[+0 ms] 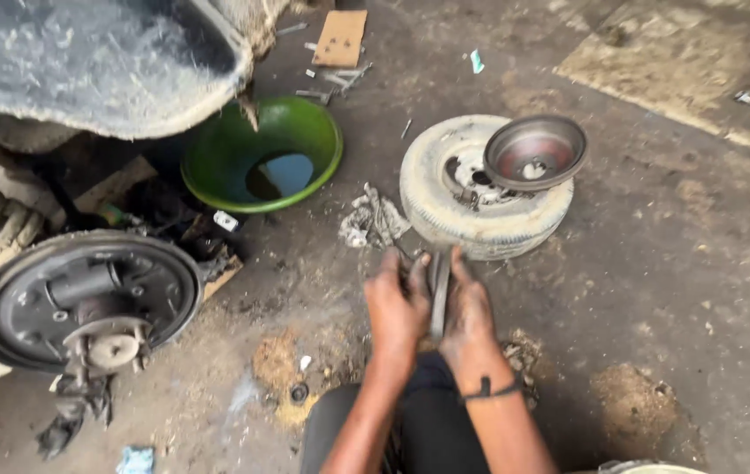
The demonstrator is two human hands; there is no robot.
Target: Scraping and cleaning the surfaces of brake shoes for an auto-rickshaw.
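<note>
hands (432,307), two, around one metal strip (439,294)

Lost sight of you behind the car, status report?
Left hand and right hand pressed around a flat dark metal piece. Worn tyre with brake drum just ahead.

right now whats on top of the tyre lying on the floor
A brake drum rests tilted on the tyre, open side up. It covers part of the wheel hub, so what lies beneath it cannot be seen.
</note>
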